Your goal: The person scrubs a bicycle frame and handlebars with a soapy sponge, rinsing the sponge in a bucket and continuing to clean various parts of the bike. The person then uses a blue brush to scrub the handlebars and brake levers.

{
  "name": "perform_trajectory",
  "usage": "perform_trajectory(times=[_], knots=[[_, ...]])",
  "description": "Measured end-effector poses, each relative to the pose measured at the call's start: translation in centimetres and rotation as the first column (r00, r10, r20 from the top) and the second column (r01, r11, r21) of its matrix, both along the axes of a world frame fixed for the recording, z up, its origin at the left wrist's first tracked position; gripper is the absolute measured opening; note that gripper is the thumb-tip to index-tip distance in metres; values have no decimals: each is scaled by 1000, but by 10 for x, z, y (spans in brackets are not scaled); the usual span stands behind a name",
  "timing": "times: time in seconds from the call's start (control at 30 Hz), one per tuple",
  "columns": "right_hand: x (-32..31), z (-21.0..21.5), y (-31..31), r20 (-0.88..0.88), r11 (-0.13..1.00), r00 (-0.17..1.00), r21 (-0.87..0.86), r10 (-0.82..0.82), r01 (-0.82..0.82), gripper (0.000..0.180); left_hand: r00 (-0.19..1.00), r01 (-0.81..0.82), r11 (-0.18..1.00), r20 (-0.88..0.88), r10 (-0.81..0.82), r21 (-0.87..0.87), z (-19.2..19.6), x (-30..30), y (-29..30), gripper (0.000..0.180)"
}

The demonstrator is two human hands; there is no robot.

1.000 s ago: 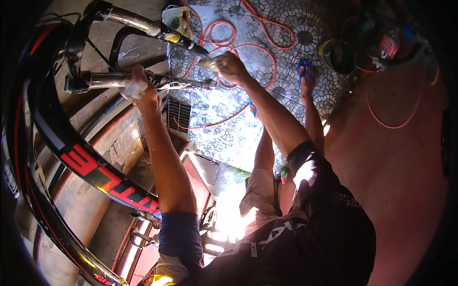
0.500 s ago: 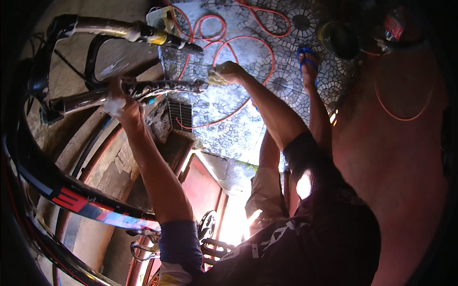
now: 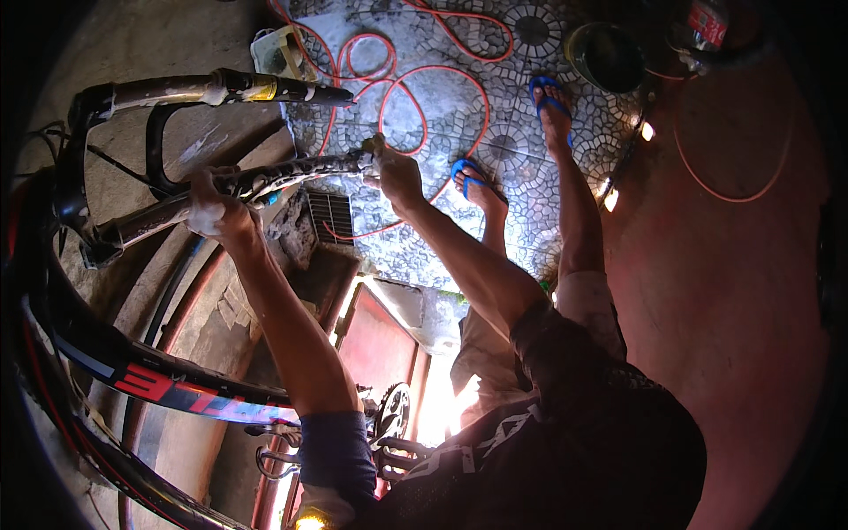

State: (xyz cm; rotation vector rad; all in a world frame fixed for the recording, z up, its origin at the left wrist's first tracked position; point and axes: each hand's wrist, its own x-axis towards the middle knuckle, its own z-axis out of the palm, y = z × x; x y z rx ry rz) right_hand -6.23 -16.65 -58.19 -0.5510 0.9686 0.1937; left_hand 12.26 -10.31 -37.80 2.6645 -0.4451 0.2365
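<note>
Both hands have slid lower along the soapy fork leg (image 3: 291,177): the left hand (image 3: 216,212), foam-coated, is wrapped round its middle, the right hand (image 3: 397,172) closed on its far end. Beyond, an orange hose (image 3: 415,79) loops across wet patterned paving (image 3: 512,132).

The lower fork leg (image 3: 256,190), a long dark tube streaked with whitish soapy grime, is lying nearly level and slanting slightly up toward the right, running from the left hand (image 3: 216,216), which is wrapping around its middle, to the right hand (image 3: 397,172), which is closing on its far tip. The upper fork leg (image 3: 221,88) is stretching parallel above both hands and apart from them, pale and smeared along its left part, with a yellow band and a dark end pointing right. Left of the left hand, both legs are joining at a dark arch (image 3: 155,146).
</note>
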Motion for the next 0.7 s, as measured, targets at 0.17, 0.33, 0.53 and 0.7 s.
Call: perform_trajectory(times=[0.17,0.33,0.53,0.7], knots=[[-18,22,-6,-70,998,996,8,-56,57,38,999,20,997,-46,-23,-76,1,-5,-6,31],[-32,18,-9,-87,914,983,364,-160,181,39,978,-161,961,-164,126,-223,-8,-3,11,27],[-32,18,-9,0,881,984,445,-180,161,41,951,-272,885,-243,189,-378,-6,-1,2,28],[-38,21,13,249,920,944,-376,217,-112,59,988,-2,976,150,-32,216,-7,5,16,24]])
